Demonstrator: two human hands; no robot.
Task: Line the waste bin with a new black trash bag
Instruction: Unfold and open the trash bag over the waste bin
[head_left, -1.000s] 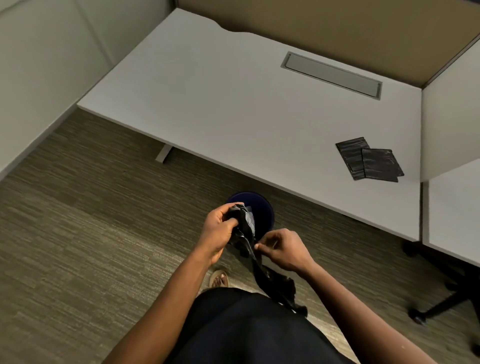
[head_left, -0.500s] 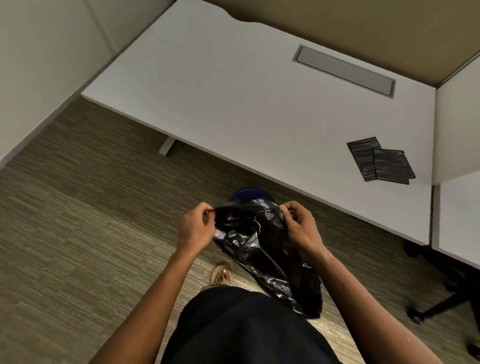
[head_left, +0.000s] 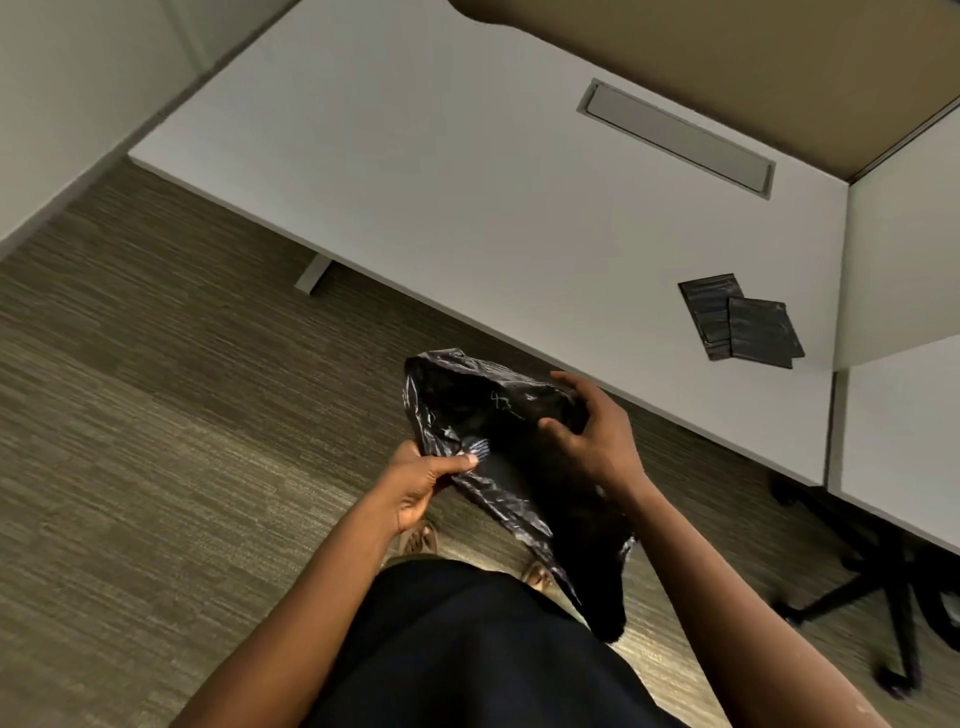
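Now the crinkled black plastic trash bag (head_left: 488, 415) hangs open-mouthed in the air between the two hands, where a second ago it was a twisted rope and half a second ago only a flat sheet stretched between both fists. Its closed tail (head_left: 602, 608) trails down past the person's dark garment toward the floor. The left hand (head_left: 421, 483) pinches the near edge of the mouth between thumb and fingers. The right hand (head_left: 597, 436) has let go of the far corner and is spread, fingers curled over the rim, seemingly pushing inside to part the layers. The dark blue bin seen earlier is now hidden behind the opened bag, so where it sits cannot be told. By my judgement, the bag is almost ready to be lowered over the bin. On the white surface (head_left: 441, 182), well apart, lie two folded black spare bags (head_left: 737, 325).
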